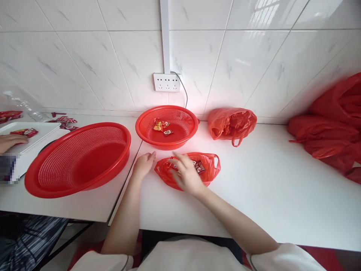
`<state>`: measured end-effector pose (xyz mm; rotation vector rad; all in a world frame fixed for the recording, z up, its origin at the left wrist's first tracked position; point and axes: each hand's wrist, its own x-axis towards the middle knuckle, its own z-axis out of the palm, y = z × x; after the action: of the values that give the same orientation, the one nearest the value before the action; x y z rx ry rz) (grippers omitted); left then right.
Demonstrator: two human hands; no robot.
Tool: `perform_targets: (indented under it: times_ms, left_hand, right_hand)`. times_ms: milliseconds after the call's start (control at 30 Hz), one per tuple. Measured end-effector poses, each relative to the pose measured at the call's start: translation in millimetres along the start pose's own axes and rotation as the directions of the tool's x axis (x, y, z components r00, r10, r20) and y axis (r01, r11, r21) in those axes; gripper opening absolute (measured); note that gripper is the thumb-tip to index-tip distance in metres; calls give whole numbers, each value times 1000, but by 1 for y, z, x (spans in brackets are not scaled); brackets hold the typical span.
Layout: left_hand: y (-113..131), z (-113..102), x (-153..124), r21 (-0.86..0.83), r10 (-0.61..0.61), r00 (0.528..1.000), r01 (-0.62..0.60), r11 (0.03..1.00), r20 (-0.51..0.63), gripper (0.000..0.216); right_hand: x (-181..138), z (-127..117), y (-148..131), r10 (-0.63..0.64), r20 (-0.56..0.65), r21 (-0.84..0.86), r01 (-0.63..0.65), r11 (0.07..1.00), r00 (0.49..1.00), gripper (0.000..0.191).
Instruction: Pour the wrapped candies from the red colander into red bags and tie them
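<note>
My left hand point(143, 165) hovers over the table just left of a red plastic bag point(211, 174), its fingers curled together towards the thumb. Whether anything small is inside that pinch is hidden. Over the mouth of the bag is my right hand point(187, 175), fingers apart and slightly blurred, holding nothing that I can see. The bag lies open, and a dark wrapped snack packet point(199, 166) shows inside it beside others partly covered by the hand. Behind both hands stands a round red basket point(175, 143) with a few snack packets point(160, 125) on its bottom.
A larger red basket point(81, 186) stands tilted at the left. Beyond it another person's hand point(12, 143) rests by a white tray point(47, 130) holding red packets. A filled red bag point(231, 124) stands by the wall, with more red bags point(324, 135) at the right.
</note>
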<state>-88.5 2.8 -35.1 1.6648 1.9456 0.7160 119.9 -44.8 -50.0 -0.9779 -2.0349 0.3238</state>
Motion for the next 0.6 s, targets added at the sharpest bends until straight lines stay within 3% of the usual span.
perform_targets:
  times_ms: [67,133,200,300,367,467,600]
  left_hand:
    - [-6,0,-13,50,-9,993,4,999,116,40]
    - [-10,0,-28,55,1,981,-12,998,194,38]
    - [-9,-2,-39,26,17,980,-23,999,197,37]
    - [-1,-7,-47,-64,50,993,-43,997,106,35]
    - [7,-12,-48,-206,68,998,-64,977,15,32]
    - [20,-21,-47,-467,27,989,-94,879,-149,28]
    - [39,-37,-44,-662,-37,944,-201,722,-327,25]
  right_hand:
    - [-14,-24,31,121,-151,-183,-148,972,981,38]
    - [-26,-44,60,263,-277,-276,-339,899,924,47]
    - [-36,-59,83,441,-302,-235,-515,825,845,49]
    - [-41,-79,101,635,-204,25,-645,764,745,33]
    - [-36,-94,102,643,-175,278,-589,759,746,31]
    - [-22,-119,95,594,-232,568,-388,726,771,32]
    - [1,-153,78,532,-373,634,-210,745,761,23]
